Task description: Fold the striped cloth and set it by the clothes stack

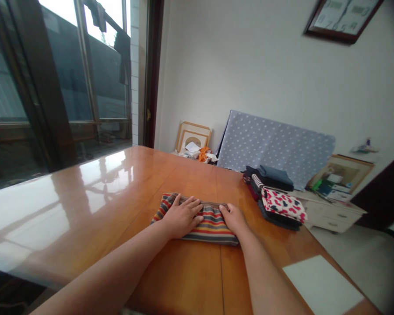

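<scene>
A folded striped garment (210, 224) in red, orange, grey and cream lies flat on the wooden table (180, 271). Its exact kind cannot be made out. My left hand (183, 216) rests palm down across its left half, fingers stretched out and holding nothing. At the garment's far right corner, my right hand (235, 218) is closed, thumb and curled fingers gripping the edge. Part of the cloth is hidden under both hands.
Folded clothes (276, 197) are piled at the table's right edge, a white-and-red heart-print piece (284, 204) among them. A white sheet (323, 284) lies nearer on the right. Behind stand a polka-dot cloth cover (276, 140) and a white cabinet (335, 214).
</scene>
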